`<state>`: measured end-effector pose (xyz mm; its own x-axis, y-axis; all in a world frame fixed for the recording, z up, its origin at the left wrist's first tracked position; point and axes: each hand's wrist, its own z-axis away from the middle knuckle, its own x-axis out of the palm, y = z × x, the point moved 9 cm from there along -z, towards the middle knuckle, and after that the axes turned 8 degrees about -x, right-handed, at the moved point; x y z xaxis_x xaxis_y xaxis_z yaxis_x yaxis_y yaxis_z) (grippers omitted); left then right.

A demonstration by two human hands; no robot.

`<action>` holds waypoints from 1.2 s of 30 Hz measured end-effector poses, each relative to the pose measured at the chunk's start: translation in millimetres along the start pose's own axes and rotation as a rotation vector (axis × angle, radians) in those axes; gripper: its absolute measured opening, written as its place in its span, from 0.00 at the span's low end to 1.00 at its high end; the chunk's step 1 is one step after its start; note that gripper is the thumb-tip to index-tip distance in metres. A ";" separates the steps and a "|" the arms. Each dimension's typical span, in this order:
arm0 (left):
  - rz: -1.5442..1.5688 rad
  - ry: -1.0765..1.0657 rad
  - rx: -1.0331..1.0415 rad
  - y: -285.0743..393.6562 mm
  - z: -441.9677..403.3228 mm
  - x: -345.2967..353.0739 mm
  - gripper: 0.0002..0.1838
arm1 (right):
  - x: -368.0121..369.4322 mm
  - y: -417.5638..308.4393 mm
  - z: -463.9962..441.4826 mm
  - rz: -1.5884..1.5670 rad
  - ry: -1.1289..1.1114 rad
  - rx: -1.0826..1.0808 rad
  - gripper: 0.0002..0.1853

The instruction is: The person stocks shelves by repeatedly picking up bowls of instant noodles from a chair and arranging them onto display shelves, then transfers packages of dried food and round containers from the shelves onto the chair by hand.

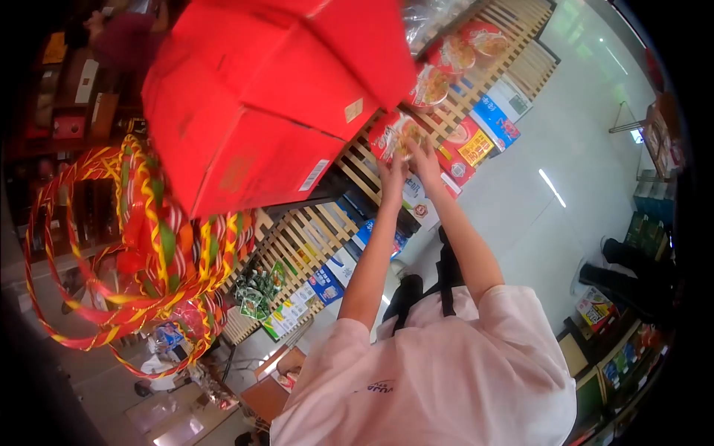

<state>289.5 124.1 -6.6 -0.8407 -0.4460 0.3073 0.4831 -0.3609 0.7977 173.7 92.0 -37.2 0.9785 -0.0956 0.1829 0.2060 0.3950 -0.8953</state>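
Observation:
Both my hands are on a red instant noodle bowl [392,138] at the edge of a slatted wooden shelf [363,162]. My left hand [394,172] grips its near side, and my right hand [423,158] has its fingers over the printed lid. Part of the bowl is hidden behind my fingers. Similar red bowls [430,87] stand in a row just beyond it on the slats. Close by, a large red box [260,111] looms over the shelf and covers part of it.
Red, yellow and green braided hoops [160,253] hang at the left. Product cards [468,152] line the shelf's front edge. Small green packets [259,291] lie on the lower slats. A person's dark-clothed legs [632,271] show at the right, near another shelf [595,386].

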 end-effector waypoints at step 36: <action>1.012 1.854 -0.605 -749.0 737.2 -8.3 0.15 | -8.7 315.1 594.9 1.603 -2.179 -0.070 0.16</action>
<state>-245.8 1002.0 -224.1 0.6105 -0.5186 -0.5986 0.7897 0.4570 0.4094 238.0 760.9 -79.2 -0.8223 0.4844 -0.2987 -0.1501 -0.6908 -0.7073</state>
